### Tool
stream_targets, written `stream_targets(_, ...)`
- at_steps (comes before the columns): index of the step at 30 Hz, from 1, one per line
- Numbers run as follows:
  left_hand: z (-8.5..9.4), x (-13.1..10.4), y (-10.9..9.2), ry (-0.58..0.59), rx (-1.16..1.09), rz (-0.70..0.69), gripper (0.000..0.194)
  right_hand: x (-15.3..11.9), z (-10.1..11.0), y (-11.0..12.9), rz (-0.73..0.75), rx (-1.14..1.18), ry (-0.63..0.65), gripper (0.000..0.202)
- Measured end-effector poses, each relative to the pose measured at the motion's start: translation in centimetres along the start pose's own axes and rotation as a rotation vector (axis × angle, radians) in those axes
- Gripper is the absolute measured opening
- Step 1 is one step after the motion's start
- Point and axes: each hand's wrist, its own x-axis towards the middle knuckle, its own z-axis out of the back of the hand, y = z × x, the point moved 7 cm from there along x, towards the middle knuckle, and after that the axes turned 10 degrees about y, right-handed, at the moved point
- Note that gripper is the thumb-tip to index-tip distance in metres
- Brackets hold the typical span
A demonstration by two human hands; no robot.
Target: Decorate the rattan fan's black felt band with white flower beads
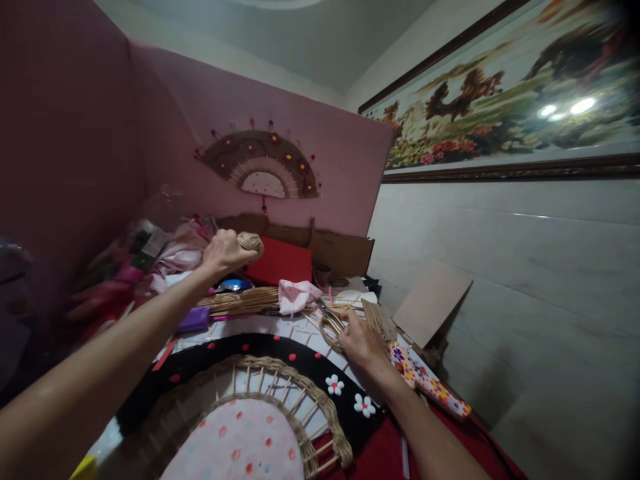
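My left hand (223, 251) is raised over the back of the table, its fingers closed around a ball of twine (251, 242). Further right, my right hand (361, 339) grips the gold handles of a pair of scissors (330, 325), whose blades point up and to the left. Below both hands lies a large fan-shaped piece with a black band (320, 373), red dots and white flowers. Its ribs are thin sticks, edged by a braided twine border (280, 365). A pink spotted half-round cloth (245, 440) forms its base.
Behind are a bundle of thin sticks (240, 301), a pink spotted cloth (297, 295), a red sheet (280, 260) and cardboard (345, 248). A flower-patterned long item (435, 390) lies at right, beside a leaning board (433, 300). Another decorated fan (260, 163) hangs on the pink panel.
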Motion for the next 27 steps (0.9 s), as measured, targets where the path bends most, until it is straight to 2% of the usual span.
stream_targets(3, 0.2, -0.3, 2.1, -0.102, 0.117, 0.131, 0.058, 0.1, -0.1, -0.1, 0.005, -0.004, -0.014, 0.035)
stream_targets(6, -1.5, -0.8, 3.2, -0.055, 0.181, 0.127, 0.041, 0.2, -0.1, -0.1, 0.0, -0.008, -0.017, 0.035)
stream_targets(9, -2.3, -1.3, 3.5, -0.039, 0.187, 0.12, 0.034, 0.2, 0.0, -0.1, -0.007, -0.022, -0.02, 0.036)
stream_targets(12, -1.8, -1.9, 2.9, -0.065, 0.147, 0.119, 0.034, 0.1, 0.2, -0.1, -0.013, -0.038, -0.011, 0.037)
stream_targets(17, -1.0, -4.6, -0.8, -0.081, -0.001, 0.045, 0.03, 0.0, 0.5, 0.0, 0.012, -0.044, -0.002, 0.04)
stream_targets(21, -1.8, -9.2, -4.9, -0.036, -0.141, -0.08, 0.029, 0.2, 0.4, -0.4, 0.008, -0.068, -0.009, 0.039)
stream_targets(25, -2.7, -14.3, -8.5, 0.022, -0.481, -0.243, 0.031, 0.7, 0.1, -0.8, 0.006, -0.088, -0.011, 0.033)
stream_targets(27, -3.3, -16.1, -9.6, 0.079, -0.641, -0.246, 0.028, 0.8, 0.1, -0.9, 0.01, -0.092, -0.013, 0.03)
